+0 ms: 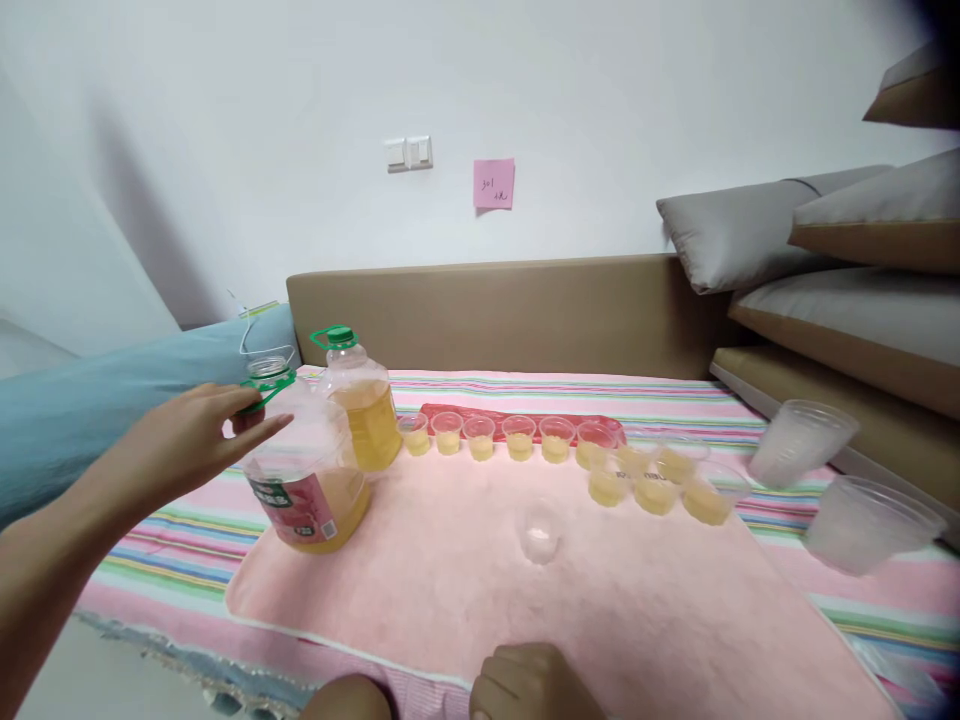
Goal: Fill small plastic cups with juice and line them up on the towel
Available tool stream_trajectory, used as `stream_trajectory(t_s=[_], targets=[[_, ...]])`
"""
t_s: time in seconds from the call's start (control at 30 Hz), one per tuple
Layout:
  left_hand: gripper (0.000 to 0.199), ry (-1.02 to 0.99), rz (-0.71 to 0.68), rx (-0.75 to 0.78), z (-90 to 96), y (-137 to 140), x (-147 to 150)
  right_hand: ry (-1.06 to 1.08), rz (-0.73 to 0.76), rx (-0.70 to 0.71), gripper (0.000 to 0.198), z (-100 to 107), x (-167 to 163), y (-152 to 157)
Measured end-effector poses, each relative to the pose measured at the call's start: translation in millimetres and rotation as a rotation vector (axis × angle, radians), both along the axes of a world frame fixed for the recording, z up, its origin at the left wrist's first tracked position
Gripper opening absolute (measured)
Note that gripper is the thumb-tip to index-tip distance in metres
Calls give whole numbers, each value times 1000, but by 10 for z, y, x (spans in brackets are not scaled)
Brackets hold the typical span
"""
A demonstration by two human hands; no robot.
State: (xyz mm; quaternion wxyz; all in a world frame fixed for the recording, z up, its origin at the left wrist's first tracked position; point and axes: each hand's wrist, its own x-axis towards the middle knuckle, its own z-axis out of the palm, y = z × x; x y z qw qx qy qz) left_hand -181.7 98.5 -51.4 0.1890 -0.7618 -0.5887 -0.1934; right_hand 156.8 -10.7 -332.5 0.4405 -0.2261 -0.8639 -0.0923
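Note:
My left hand (217, 425) is closed on the green handle of a large clear plastic jug (289, 505). This jug has an uncapped neck, a pink and green label and yellow liquid low inside. Behind it stands a second jug (367, 420) with a green cap and more yellow liquid. My right hand (529, 685) is curled into a fist at the bottom edge; its palm side is hidden. An empty-looking clear cup (538, 535) sits on the pink mat (450, 570). Beyond it, a row of clear cups (519, 438) holding some yellow liquid curves to the right.
Two stacks of clear cups, a rear stack (799, 445) and a front stack (870, 525), lie at the right. A red plastic wrapper (495, 412) lies behind the row. Grey cushions (862, 310) are piled at the right; a blue bolster (135, 380) lies left.

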Motion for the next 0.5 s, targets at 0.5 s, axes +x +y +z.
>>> stream_trajectory(t_s=[0.5], targets=[[58, -240, 106, 155, 58, -180, 137, 14, 11, -257, 21, 327, 220, -88]])
